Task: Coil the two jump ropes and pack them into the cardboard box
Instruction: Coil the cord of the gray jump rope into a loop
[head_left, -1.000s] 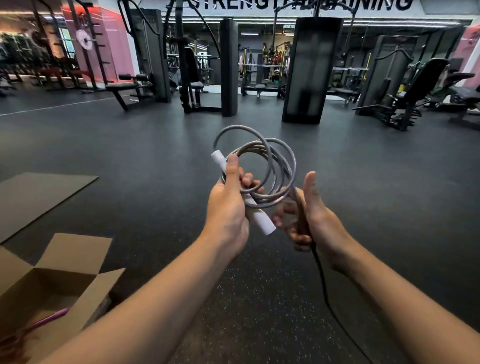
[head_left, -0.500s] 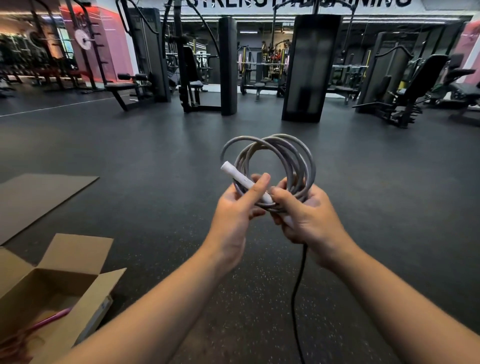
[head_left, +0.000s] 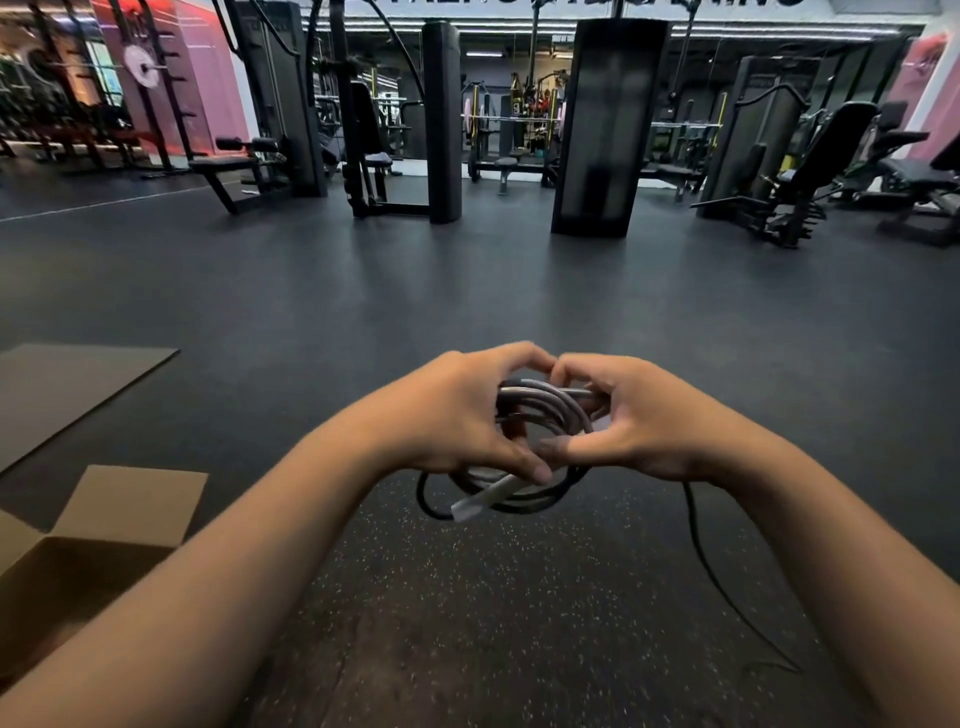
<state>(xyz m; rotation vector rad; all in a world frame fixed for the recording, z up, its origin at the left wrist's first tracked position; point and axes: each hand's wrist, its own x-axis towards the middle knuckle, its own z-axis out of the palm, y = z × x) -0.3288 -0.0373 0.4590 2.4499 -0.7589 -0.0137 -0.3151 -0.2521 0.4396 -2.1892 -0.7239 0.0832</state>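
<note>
A grey jump rope (head_left: 545, 410) is wound into a coil and lies flat between my two hands. My left hand (head_left: 457, 415) grips its left side, my right hand (head_left: 628, 415) grips its right side, fingers curled round the loops. A white handle (head_left: 483, 499) sticks out below my left thumb. A thin black cord (head_left: 701, 561) hangs from under my right hand down to the floor. The open cardboard box (head_left: 130, 504) stands at the lower left; my left forearm hides most of its inside.
A flat brown cardboard sheet (head_left: 67, 389) lies on the dark rubber floor at the left. Gym machines and benches (head_left: 608, 130) line the far side of the room. Bare speckled floor (head_left: 519, 597) lies below my hands.
The coil has been tipped from upright to flat and lowered. Both hands now wrap round its sides. The white handle now points down and left. The view has dropped the box's inside out of sight.
</note>
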